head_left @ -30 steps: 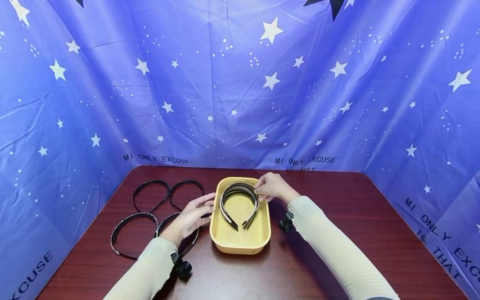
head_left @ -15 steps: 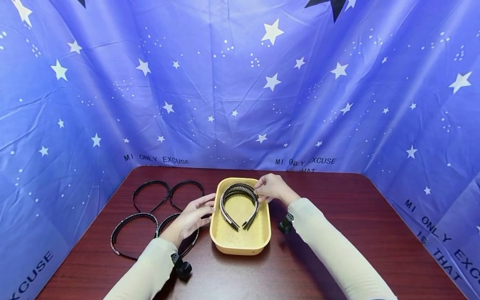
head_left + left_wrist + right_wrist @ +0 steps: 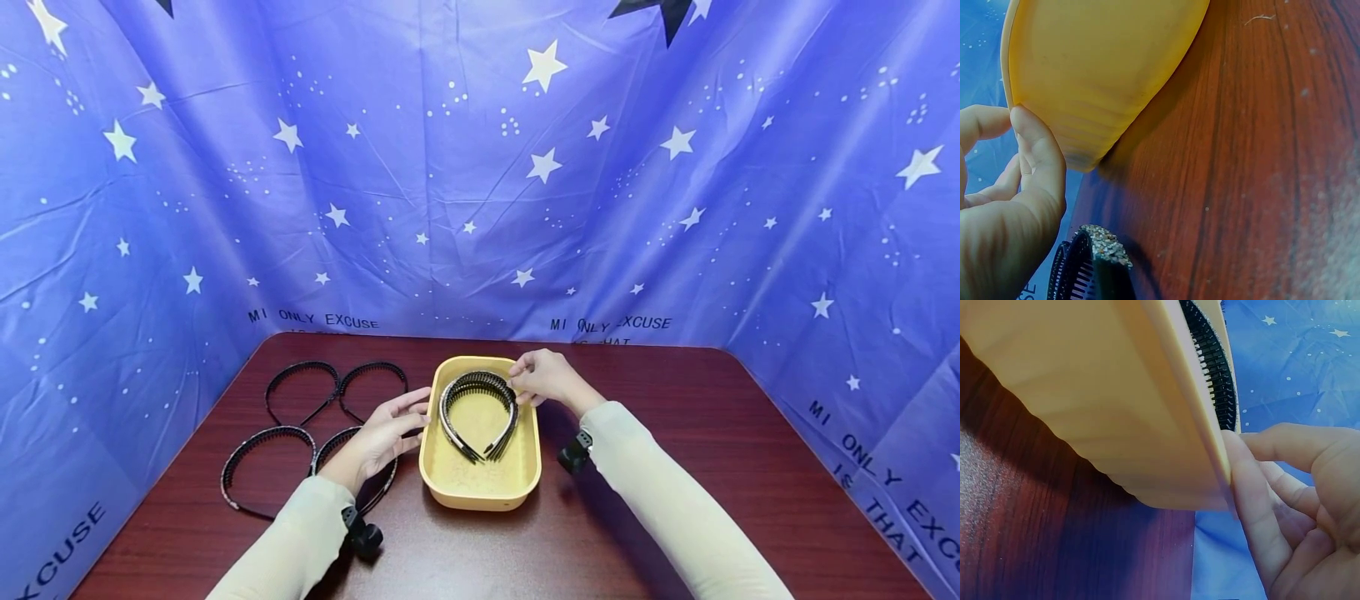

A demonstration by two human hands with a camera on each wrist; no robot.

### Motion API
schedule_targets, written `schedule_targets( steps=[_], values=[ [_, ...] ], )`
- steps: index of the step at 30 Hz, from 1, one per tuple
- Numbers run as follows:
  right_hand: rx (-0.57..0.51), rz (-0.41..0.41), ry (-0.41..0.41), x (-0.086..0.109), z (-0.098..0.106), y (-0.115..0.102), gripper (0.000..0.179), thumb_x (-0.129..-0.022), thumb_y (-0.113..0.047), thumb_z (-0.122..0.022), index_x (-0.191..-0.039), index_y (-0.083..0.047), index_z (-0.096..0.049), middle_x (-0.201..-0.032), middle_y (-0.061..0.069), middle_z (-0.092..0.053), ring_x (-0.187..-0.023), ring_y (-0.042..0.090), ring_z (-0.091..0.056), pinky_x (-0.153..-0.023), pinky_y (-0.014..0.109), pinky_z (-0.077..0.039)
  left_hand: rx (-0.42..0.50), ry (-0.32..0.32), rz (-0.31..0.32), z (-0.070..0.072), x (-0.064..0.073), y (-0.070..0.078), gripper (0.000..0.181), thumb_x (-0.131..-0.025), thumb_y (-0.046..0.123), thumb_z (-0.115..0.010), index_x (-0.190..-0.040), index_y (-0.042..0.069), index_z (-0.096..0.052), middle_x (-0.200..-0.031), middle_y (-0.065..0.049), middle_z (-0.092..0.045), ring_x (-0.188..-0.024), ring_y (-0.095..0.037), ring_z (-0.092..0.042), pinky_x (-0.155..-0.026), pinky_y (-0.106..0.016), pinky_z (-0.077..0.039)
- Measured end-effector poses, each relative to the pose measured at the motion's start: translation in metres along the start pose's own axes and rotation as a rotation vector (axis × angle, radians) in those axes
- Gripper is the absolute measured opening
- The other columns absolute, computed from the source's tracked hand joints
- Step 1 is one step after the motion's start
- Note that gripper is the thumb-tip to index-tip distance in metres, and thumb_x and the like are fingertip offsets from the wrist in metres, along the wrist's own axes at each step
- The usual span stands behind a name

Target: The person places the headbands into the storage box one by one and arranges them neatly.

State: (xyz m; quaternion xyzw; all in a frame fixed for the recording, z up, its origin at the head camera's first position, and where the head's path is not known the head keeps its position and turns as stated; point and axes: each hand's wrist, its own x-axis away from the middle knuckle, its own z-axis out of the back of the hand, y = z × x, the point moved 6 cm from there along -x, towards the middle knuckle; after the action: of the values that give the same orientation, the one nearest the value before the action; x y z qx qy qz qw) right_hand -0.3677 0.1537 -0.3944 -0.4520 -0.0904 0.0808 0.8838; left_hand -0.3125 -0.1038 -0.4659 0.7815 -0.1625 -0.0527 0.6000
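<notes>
Several black toothed headbands [image 3: 480,385], some with a glittery surface, lie stacked inside a yellow plastic bin [image 3: 480,492]. My left hand [image 3: 386,437] holds the bin's left rim; in the left wrist view the thumb lies against the outer wall and a finger meets the rim. On the opposite side, my right hand [image 3: 547,379] pinches the right rim close to the headbands. The right wrist view shows headband teeth [image 3: 1213,369] just inside the rim, near that thumb. Whether the right fingertips also touch a headband I cannot tell.
Left of the bin, more headbands lie spread on the dark red table [image 3: 660,450]: a far-left one [image 3: 300,364], another beside it [image 3: 372,364], a near-left one [image 3: 232,467], and one partly under my left forearm [image 3: 393,467]. A blue starry curtain [image 3: 480,208] surrounds the table.
The stacked headbands have shifted slightly toward the near side of the bin, and their ends sit closer together. Both hands have stayed at the rim.
</notes>
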Motion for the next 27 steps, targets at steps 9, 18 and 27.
schedule_targets(
  steps=[9, 18, 27],
  values=[
    [-0.005, 0.078, 0.036, 0.01, 0.007, 0.003, 0.017, -0.089, -0.009, -0.072, -0.103, 0.0, -0.071, -0.081, 0.011, -0.069, -0.063, 0.02, -0.069, -0.056, 0.038, -0.059, -0.005, 0.005, 0.007, 0.0, 0.0, -0.001, 0.064, -0.092, -0.004, -0.058, -0.152, 0.002, -0.037, -0.13, -0.017, -0.057, -0.101, -0.018, -0.062, -0.081, -0.029, -0.055],
    [0.002, 0.104, 0.075, 0.017, 0.016, 0.015, 0.024, -0.089, -0.012, -0.072, -0.11, -0.001, -0.069, -0.085, 0.005, -0.07, -0.068, 0.017, -0.066, -0.057, 0.038, -0.059, -0.011, 0.001, 0.006, 0.0, 0.0, 0.0, 0.063, -0.092, -0.004, -0.058, -0.152, 0.002, -0.038, -0.132, -0.018, -0.056, -0.103, -0.019, -0.062, -0.083, -0.03, -0.054],
    [-0.038, 0.076, 0.064, 0.027, 0.015, 0.028, 0.037, -0.091, -0.014, -0.072, -0.125, 0.0, -0.063, -0.085, 0.007, -0.069, -0.069, 0.02, -0.067, -0.057, 0.038, -0.059, -0.01, -0.001, 0.005, 0.001, 0.0, 0.0, 0.063, -0.093, -0.004, -0.057, -0.152, 0.003, -0.037, -0.138, -0.023, -0.052, -0.107, -0.02, -0.062, -0.087, -0.033, -0.054]
  ],
)
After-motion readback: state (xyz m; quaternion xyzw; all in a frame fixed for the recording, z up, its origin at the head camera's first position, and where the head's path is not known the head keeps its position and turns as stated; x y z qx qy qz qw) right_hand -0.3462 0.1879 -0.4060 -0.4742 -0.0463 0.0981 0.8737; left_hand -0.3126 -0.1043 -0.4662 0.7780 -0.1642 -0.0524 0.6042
